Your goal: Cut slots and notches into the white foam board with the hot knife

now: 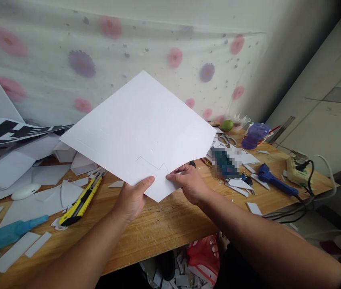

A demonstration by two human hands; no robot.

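A large white board (140,124), with thin stepped lines near its lower corner, is held tilted above the wooden table (155,228). My left hand (134,196) grips its lower left edge, thumb on the face and fingers hidden behind. On the lower right edge, my right hand (188,182) pinches the board beside the stepped line, thumb and fingertips closed. A yellow utility knife (83,198) lies on the table left of my left hand. White offcuts (71,192) surround the knife.
At left are a blue tool or bottle (11,233) and a white computer mouse (26,191). To the right lie a blue glue gun (275,180), scissors (227,139), a purple cup (254,135), a green fruit (226,125) and a corded power strip (297,170). A red stool (203,257) shows below.
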